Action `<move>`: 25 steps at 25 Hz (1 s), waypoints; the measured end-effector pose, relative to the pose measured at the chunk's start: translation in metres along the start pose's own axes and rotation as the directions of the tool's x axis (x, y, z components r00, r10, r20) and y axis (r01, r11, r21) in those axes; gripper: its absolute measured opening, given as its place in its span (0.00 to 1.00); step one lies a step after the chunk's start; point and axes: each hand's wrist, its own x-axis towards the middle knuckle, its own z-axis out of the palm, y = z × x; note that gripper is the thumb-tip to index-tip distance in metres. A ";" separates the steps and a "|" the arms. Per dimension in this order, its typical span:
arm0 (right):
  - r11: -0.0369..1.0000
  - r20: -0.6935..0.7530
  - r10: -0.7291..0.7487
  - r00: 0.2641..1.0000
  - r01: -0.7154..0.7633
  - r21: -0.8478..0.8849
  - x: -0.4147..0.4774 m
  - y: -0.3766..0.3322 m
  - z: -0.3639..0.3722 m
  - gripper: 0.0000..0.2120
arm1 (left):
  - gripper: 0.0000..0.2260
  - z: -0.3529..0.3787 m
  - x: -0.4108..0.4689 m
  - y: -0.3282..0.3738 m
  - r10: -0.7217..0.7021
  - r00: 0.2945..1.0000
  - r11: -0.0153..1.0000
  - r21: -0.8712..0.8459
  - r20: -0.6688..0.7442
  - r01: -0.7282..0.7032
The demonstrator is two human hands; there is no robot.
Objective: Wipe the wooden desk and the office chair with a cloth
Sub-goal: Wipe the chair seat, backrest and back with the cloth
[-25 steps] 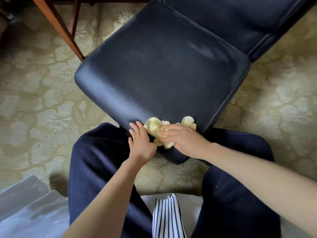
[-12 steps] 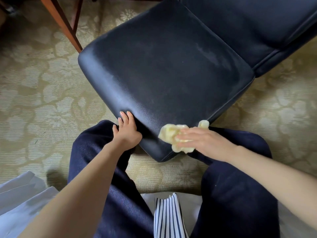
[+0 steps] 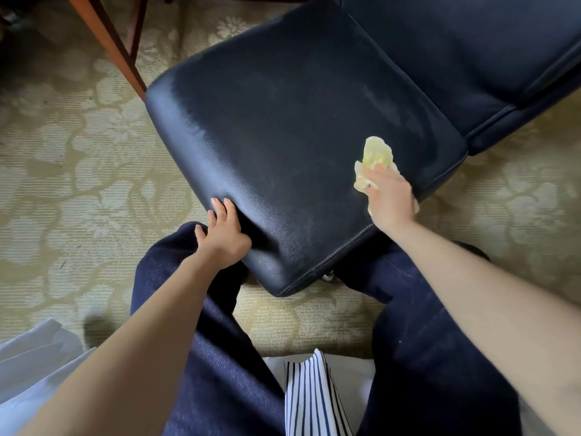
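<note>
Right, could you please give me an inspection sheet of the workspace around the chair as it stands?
Surface: chair seat, dark and leather-like, with faint dull streaks towards its back right.
Job's things: yellow cloth bunched on the seat's right side; wooden desk leg beyond the seat's left corner.
Clutter: nothing seen.
Hands: left hand rests on the seat's front edge; right hand holds the cloth against the seat.
Cables: nothing seen.
Surroundings: floral carpet; backrest; the person's dark trousers.
</note>
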 end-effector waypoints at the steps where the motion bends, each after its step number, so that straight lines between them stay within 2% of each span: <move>1: 1.000 0.006 0.014 1.000 -0.014 0.021 -0.003 -0.013 0.009 0.11 | 0.38 -0.002 0.000 -0.001 0.000 1.000 1.000 0.003 0.002 0.000; 2: 0.999 0.003 -0.044 0.999 0.044 0.002 -0.007 -0.027 0.015 0.08 | 0.38 -0.004 0.001 -0.002 -0.001 1.000 1.000 0.017 -0.002 0.001; 4: 0.979 0.005 -0.202 0.979 0.202 -0.037 -0.019 -0.054 0.028 0.09 | 0.36 -0.010 0.003 -0.003 -0.009 0.999 0.998 0.062 -0.032 0.011; 6: 0.939 0.073 -0.342 0.937 0.343 0.001 -0.037 -0.076 0.045 0.05 | 0.35 -0.015 0.003 -0.001 -0.029 0.997 0.995 0.094 -0.077 0.036; 7: 0.919 0.138 -0.393 0.909 0.382 0.100 -0.046 -0.082 0.055 0.09 | 0.35 -0.016 0.003 0.001 -0.041 0.994 0.994 0.097 -0.097 0.051; 9: 0.867 0.222 -0.498 0.839 0.484 0.116 -0.063 -0.084 0.069 0.17 | 0.35 -0.015 -0.001 0.007 -0.043 0.989 0.994 0.094 -0.138 0.056; 14: 0.779 0.334 -0.623 0.708 0.599 0.185 -0.086 -0.048 0.062 0.13 | 0.35 0.006 -0.020 0.038 0.162 0.946 0.980 0.158 -0.281 -0.120; 15: 0.782 0.333 -0.620 0.710 0.595 0.185 -0.086 -0.037 0.056 0.12 | 0.36 0.013 -0.027 0.045 0.203 0.936 0.973 0.163 -0.288 -0.162; 19: 0.883 0.263 -0.468 0.843 0.436 0.175 -0.072 0.016 0.019 0.16 | 0.38 0.040 -0.047 0.080 0.319 0.913 0.947 0.125 -0.255 -0.296; 21: 0.904 0.231 -0.427 0.874 0.406 0.136 -0.058 0.039 0.001 0.19 | 0.37 0.049 -0.050 0.096 0.374 0.904 0.925 0.150 -0.206 -0.349; 25: 0.939 0.218 -0.344 0.913 0.339 0.059 -0.027 0.067 -0.019 0.21 | 0.34 0.058 -0.051 0.111 0.360 0.928 0.924 0.176 -0.094 -0.340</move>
